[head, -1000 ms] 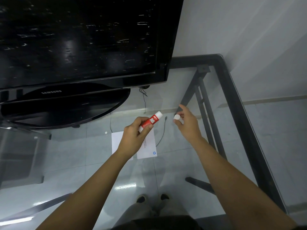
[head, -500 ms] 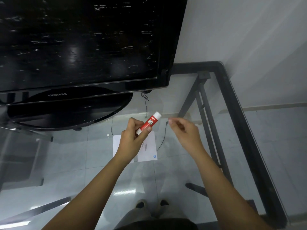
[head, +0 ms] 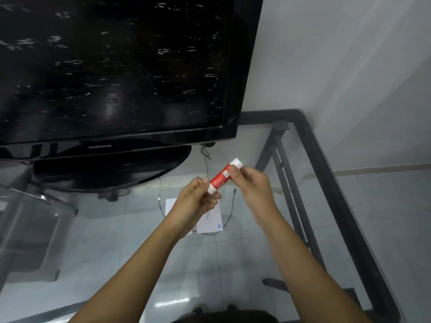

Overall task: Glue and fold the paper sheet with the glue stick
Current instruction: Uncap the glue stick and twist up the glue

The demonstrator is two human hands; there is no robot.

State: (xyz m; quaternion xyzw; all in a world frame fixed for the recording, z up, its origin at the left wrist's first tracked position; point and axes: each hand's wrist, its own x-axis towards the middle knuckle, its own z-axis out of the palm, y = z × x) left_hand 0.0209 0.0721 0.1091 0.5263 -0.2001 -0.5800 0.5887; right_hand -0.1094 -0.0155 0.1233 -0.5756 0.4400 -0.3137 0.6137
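Note:
A red and white glue stick (head: 222,177) is held tilted above the glass table, its white cap end pointing up and right. My left hand (head: 198,201) pinches its lower white end. My right hand (head: 253,187) grips its upper part near the cap. A white paper sheet (head: 210,221) lies flat on the glass below my left hand, which hides much of it; a small blue logo shows at its near right corner.
A large black television (head: 116,66) on an oval black stand (head: 112,169) fills the back left. A thin black cable (head: 229,213) runs past the paper. The table's dark metal frame (head: 338,194) runs along the right edge. A wall stands at the right.
My right hand has come in from the right with the white cap and now holds the glue stick's top end. The cap sits on the stick. Both hands have risen slightly.

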